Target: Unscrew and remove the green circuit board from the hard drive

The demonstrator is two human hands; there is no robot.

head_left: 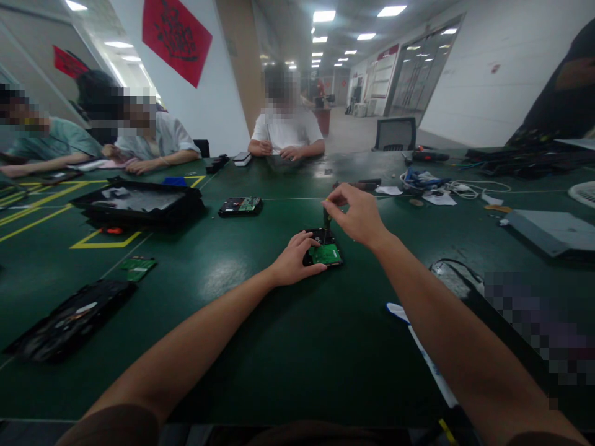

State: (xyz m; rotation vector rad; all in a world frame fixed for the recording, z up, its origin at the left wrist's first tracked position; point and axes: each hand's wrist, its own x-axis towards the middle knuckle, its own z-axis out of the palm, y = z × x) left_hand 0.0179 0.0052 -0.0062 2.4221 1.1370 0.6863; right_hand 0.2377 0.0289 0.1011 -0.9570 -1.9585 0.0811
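Observation:
A hard drive [326, 253] lies on the green table with its green circuit board facing up. My left hand [297, 259] rests over its left side, thumb along the near edge and fingers across the far left corner, gripping it against the table. Above the drive, my right hand [356, 214] pinches the top of a screwdriver [326, 218] between thumb and fingertips. The screwdriver stands roughly upright, its lower end at the drive's board; the exact contact point is too small to make out.
Another hard drive [240, 206] lies farther left, near a black tray [139, 201]. A loose circuit board [138, 267] and black drive parts [72, 319] are at left. Cables [425, 181] and a grey box [553, 232] sit at right. Several people sit across the table.

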